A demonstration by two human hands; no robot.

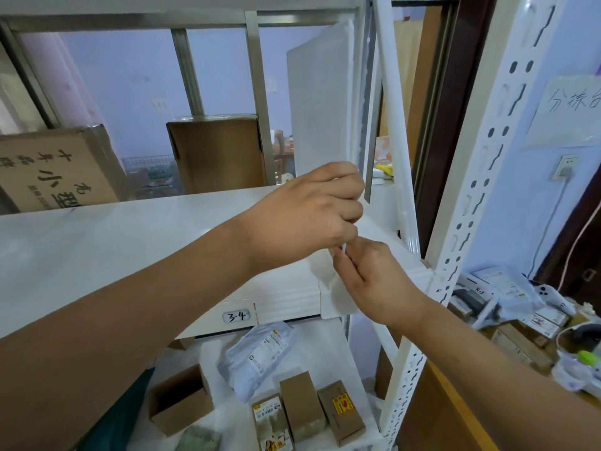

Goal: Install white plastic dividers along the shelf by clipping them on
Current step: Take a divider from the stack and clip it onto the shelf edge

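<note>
Divider (320, 109) upright at shelf (130, 242) front edge, both hands (305, 216) pinching its lower edge

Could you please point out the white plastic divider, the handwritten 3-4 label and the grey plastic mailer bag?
White plastic divider (320, 105): head view, on its upright flat face.
Handwritten 3-4 label (236, 316): head view, centre of the tag.
Grey plastic mailer bag (257, 356): head view, middle of the bag.
</note>
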